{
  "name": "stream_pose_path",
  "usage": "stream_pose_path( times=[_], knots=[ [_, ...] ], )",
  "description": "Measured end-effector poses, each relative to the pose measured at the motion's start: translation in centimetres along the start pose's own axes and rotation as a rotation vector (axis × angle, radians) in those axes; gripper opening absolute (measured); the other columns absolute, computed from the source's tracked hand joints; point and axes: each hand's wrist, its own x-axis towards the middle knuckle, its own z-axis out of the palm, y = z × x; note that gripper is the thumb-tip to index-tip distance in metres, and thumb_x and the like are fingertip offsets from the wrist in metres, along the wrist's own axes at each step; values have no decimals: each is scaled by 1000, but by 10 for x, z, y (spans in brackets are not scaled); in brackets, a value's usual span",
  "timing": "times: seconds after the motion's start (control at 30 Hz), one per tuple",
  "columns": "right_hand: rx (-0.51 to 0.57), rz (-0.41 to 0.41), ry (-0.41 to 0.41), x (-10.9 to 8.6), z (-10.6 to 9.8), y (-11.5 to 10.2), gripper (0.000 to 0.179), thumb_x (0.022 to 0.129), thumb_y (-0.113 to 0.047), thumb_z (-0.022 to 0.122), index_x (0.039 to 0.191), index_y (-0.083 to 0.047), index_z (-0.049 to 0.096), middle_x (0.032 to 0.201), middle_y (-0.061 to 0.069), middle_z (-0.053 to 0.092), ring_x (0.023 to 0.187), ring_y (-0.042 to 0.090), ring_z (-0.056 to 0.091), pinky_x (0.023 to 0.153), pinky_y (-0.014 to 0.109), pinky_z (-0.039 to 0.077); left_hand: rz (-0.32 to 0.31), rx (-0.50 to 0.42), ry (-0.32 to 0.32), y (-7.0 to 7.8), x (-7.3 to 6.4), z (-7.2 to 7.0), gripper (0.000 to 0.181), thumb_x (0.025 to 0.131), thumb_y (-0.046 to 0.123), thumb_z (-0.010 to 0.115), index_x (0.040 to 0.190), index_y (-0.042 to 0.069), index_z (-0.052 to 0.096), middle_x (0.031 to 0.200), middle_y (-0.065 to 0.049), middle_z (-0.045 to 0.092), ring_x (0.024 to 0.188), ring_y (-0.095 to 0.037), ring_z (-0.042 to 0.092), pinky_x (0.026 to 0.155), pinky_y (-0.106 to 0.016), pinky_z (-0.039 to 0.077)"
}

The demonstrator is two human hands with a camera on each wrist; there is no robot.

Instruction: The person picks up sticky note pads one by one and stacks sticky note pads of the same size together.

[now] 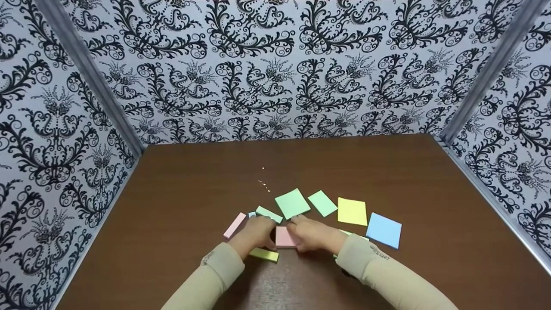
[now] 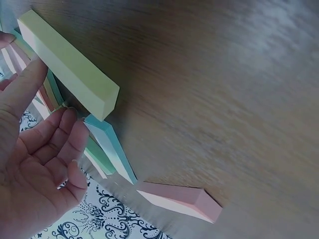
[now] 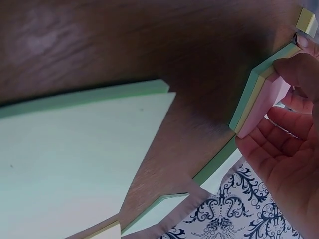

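Between the two hands is a stack of sticky note pads, its pink top pad (image 1: pixel 284 237) uppermost. In the right wrist view, yellow and green layers show beneath the pink pad (image 3: pixel 266 102). The right hand (image 1: pixel 312 234) grips the stack's right side, thumb on one edge and fingers on the opposite one. At the left side, the left hand (image 1: pixel 258 232) holds the stack with bent fingers, partly hidden. A yellow-green strip pad (image 2: pixel 70 64) lies close by the left thumb. Beyond the left fingers are a small blue pad (image 1: pixel 252 214) and a pink strip pad (image 1: pixel 235 225).
Behind the hands lie a green strip pad (image 1: pixel 269 214), a green square pad (image 1: pixel 292 203) and a green rectangular pad (image 1: pixel 323 203). A yellow pad (image 1: pixel 352 211) and a blue pad (image 1: pixel 384 230) lie right. Patterned walls (image 1: pixel 275 77) border the brown table (image 1: pixel 193 172).
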Motion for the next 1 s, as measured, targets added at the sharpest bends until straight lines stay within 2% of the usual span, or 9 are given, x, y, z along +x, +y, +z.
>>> stream_pose_path(
  times=[0.1,0.23,0.37,0.47,0.77,0.9,1.0],
  knots=[
    [18,16,-16,1,-1,0,41,67,-20,73,100,-2,57,94,7,52,83,18,46,68,28,44,26,-8,15,-2,-1,1,39,58,36,83,79,10,65,76,-4,64,74,-23,61,67,-38,47],
    [39,32,-36,2,-1,0,43,66,-19,74,102,-2,57,96,8,53,87,19,47,72,29,44,49,-70,23,-5,-2,0,42,58,38,83,82,10,62,77,-3,64,76,-22,61,67,-36,47],
    [63,51,-60,5,1,2,47,66,-18,75,105,-1,57,101,9,53,92,20,48,77,30,45,61,-124,18,-6,-2,0,41,60,40,82,79,12,58,68,2,58,65,-16,55,59,-31,43],
    [67,54,-64,6,3,2,47,65,-19,75,105,-1,57,100,9,53,92,20,48,77,30,45,70,-95,34,-5,-1,1,38,61,41,80,74,14,57,62,5,54,59,-13,52,56,-31,40],
    [74,28,-58,4,0,5,44,67,-19,74,103,0,57,97,9,53,89,20,49,75,30,45,77,38,96,2,-2,1,35,60,42,78,69,15,57,64,1,59,64,-20,58,61,-35,44],
    [90,53,-100,0,-5,8,43,69,-18,73,105,-3,57,97,8,52,87,20,49,74,31,45,84,47,107,4,-1,2,34,59,41,78,68,15,59,65,0,60,65,-21,59,60,-36,44],
    [106,91,-141,-3,-8,10,45,70,-19,74,109,-7,56,98,7,51,87,18,48,72,31,44,75,43,90,3,-1,2,34,61,41,78,68,15,59,65,0,60,65,-21,59,61,-36,44]
  ],
)
